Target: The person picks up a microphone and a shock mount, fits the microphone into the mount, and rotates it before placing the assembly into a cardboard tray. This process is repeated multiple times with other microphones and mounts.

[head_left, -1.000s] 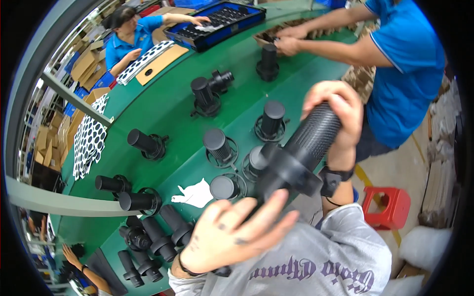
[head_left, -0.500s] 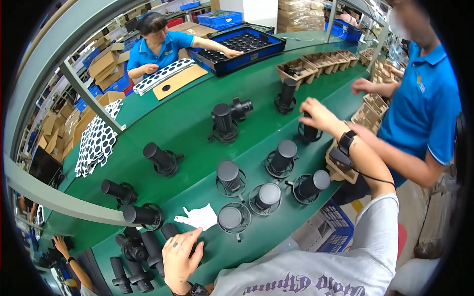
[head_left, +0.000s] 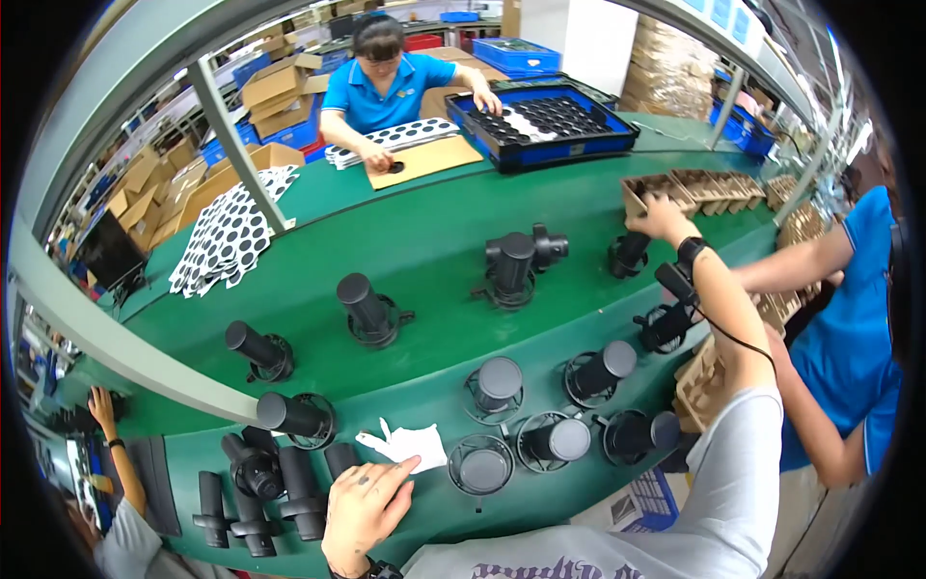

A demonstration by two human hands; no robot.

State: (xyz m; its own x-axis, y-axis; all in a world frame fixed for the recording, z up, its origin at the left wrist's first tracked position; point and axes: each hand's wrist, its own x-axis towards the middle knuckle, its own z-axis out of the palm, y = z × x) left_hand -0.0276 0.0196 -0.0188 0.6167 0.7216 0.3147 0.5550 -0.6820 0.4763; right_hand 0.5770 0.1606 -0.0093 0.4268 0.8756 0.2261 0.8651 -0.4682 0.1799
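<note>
Microphone (head_left: 629, 259) stands on the bench (head_left: 444, 299) beneath the right hand (head_left: 661, 220), whose grip I cannot tell; the left hand (head_left: 367, 511), loosely spread, looks empty. Several microphones (head_left: 499, 381) already sit in ring mounts (head_left: 379, 333); clustered microphones (head_left: 301, 482) leftward show none clearly.

I could thread a hand along the green tabletop (head_left: 439, 336) between the front ring-mounted microphones (head_left: 499, 381) and the rear microphones (head_left: 511, 259); a slanted grey beam (head_left: 130, 343) obstructs my left, a co-worker's forearm (head_left: 796, 268) my right.
</note>
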